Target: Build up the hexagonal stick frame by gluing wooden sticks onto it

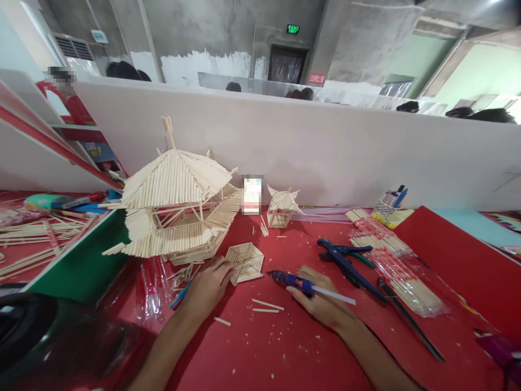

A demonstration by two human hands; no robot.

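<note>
A flat six-sided panel of thin wooden sticks (253, 264) lies on the red tabletop. My left hand (212, 279) has its fingers curled at the panel's left edge, gripping it. In my right hand (321, 296) is a blue hot glue gun (300, 283), with a clear glue stick jutting from its back and its dark nozzle pointing left, close to the panel's right side. Behind my left hand stands a large pavilion model of wooden sticks (175, 190). A smaller stick pavilion (283, 205) is near the white partition. Short loose sticks (266, 309) lie in front of the panel.
To the right are blue cutting pliers (345, 266), a long dark tool (411, 320) and bagged stick bundles (401, 277). A pen holder (386, 203) stands behind them. A large dark container (52, 342) occupies the lower left. The white partition (325, 146) closes off the back.
</note>
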